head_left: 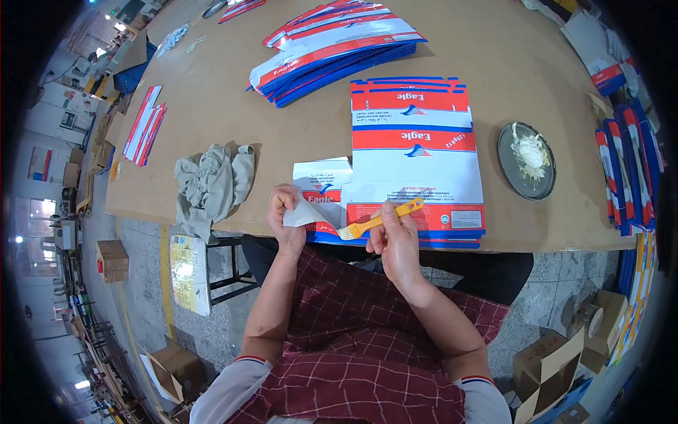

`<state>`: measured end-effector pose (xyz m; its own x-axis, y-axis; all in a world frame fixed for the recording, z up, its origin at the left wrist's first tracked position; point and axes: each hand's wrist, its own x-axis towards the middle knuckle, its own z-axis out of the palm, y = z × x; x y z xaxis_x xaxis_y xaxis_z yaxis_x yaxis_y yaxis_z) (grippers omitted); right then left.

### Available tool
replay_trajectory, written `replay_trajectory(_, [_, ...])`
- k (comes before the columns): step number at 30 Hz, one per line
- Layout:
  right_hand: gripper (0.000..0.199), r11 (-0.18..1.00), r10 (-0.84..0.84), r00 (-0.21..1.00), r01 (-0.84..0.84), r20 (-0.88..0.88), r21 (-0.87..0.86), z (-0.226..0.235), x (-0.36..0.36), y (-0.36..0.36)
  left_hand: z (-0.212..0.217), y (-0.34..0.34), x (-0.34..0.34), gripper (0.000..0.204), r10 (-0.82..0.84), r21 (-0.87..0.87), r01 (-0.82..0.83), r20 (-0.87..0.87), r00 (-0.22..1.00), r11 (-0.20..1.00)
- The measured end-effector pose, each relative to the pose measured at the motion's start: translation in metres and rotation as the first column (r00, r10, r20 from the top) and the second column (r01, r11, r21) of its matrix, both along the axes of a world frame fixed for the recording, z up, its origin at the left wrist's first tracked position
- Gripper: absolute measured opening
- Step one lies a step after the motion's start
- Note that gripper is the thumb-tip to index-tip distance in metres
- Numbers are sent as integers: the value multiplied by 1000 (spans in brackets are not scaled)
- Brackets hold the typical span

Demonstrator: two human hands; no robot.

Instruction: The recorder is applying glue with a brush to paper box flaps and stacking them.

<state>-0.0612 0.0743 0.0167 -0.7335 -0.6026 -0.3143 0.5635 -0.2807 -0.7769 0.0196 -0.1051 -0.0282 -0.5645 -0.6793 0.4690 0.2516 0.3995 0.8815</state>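
My right hand (pixel 393 240) grips a yellow-handled brush (pixel 381 220), its bristles touching the lower edge of a flat red, white and blue carton blank (pixel 417 166) that tops a small stack at the table's near edge. My left hand (pixel 284 212) pinches up a white flap (pixel 311 212) of a carton blank just left of the brush. Both forearms come up from the lower edge over a red checked apron.
A round dark dish of white paste (pixel 527 160) sits to the right. A crumpled grey cloth (pixel 210 182) lies to the left. More flat carton stacks lie at the back (pixel 339 44), far left (pixel 144 124) and right edge (pixel 632 166). Brown boxes (pixel 551 360) stand on the floor.
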Motion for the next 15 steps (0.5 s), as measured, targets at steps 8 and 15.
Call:
replay_trajectory(8, [36,980,-118,954,157,276,-124,6,-3,4,2,1,0,21,-12,14,12,-11,1000,1000])
replay_trajectory(15, [33,895,-304,950,310,72,-319,2,-35,15,0,0,0,21,-40,30,39,32,999,999])
